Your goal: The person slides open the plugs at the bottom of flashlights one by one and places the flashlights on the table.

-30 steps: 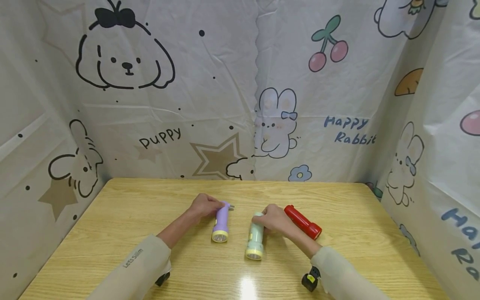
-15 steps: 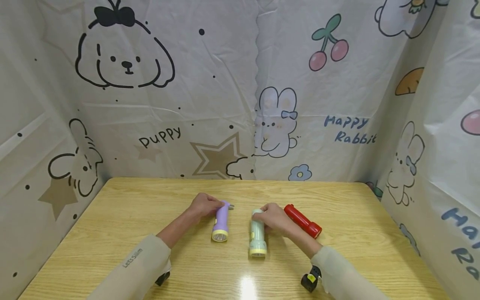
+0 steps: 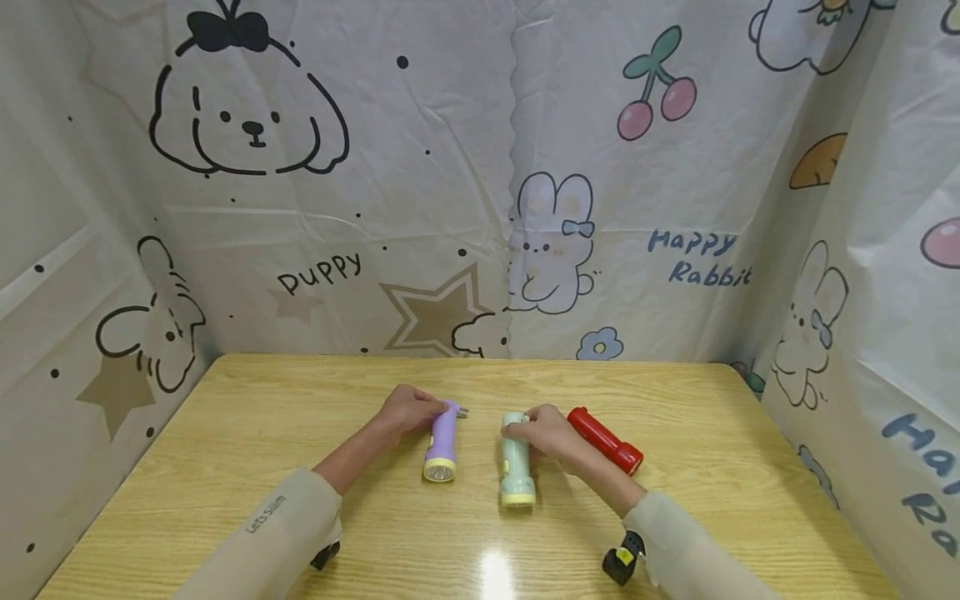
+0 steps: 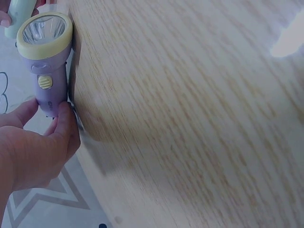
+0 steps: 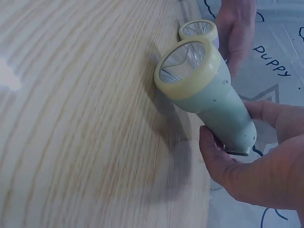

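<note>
Left hand [image 3: 407, 412]: pinches the purple torch [image 3: 442, 437] by its tail.
Right hand [image 3: 553, 432]: grips the green torch [image 3: 517, 468] near its tail.
Red torch [image 3: 604, 440]: on the table [image 3: 285, 396], just right of that hand.

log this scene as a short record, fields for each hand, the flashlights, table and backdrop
left hand: pinches the purple flashlight near its tail
right hand: grips the mint green flashlight near its tail
red flashlight: right of the mint green one, held by neither hand
lens rims: yellow on purple and mint green
table: pale wood grain
backdrop: light sheet printed with cartoon animals
</note>
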Demonstrator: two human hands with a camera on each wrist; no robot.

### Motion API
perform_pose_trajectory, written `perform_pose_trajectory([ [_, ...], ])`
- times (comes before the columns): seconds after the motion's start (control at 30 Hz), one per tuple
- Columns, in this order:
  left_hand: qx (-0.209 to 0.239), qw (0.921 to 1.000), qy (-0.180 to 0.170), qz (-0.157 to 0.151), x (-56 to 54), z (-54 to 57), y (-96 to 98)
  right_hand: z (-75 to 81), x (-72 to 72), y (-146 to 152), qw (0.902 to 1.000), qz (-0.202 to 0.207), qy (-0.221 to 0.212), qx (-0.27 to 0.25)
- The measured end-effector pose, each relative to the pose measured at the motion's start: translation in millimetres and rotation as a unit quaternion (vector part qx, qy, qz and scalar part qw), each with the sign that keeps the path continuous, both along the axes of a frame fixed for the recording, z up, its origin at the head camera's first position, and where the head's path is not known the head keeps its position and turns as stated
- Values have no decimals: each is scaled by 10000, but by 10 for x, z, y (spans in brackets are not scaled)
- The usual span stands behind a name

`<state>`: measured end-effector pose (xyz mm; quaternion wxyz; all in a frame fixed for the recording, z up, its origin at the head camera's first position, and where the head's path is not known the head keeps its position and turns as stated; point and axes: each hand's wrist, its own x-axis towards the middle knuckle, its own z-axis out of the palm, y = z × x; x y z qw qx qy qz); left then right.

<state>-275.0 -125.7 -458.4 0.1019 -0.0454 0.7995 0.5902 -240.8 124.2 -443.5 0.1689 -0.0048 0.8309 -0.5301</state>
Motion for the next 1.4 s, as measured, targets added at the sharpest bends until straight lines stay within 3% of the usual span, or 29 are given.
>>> perform_pose_trajectory([
  [0.73, -139, 9998, -100, 112, -28, -54, -9, 119, 30, 5, 9992, -46, 115, -372],
  [1.4, -167, 9998, -83, 122, -11, -38, -2, 199, 65, -14, 9986, -156, 489, -117],
])
